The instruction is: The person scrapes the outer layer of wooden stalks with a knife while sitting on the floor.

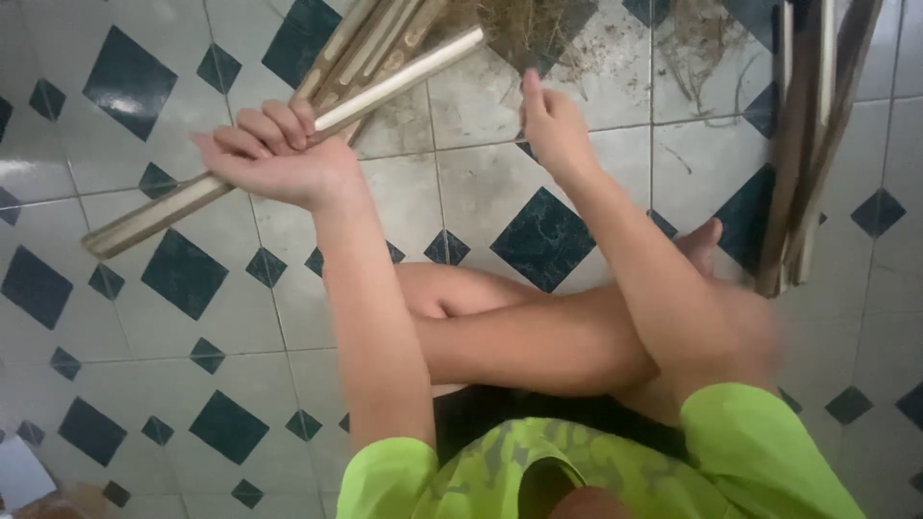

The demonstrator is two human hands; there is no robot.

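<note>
Clearly, the left hand point(274, 159) has its fingers curled tight around a pale bamboo strip point(385, 91) slanting over the tiled floor point(192, 317). Farther right, the right hand point(550, 130) hovers loosely curled near dry fibres point(524, 29), grasping nothing visible.

Two hands show: the left hand point(274, 154) and the right hand point(550, 125). One pale bamboo strip point(288, 135) lies in the left hand. Beyond that strip sits one bundle of split bamboo point(370, 43), its pieces too overlapped to count. To the right of the strip stands a second bundle point(803, 154), and between them two tufts of dry fibre point(524, 29).
</note>
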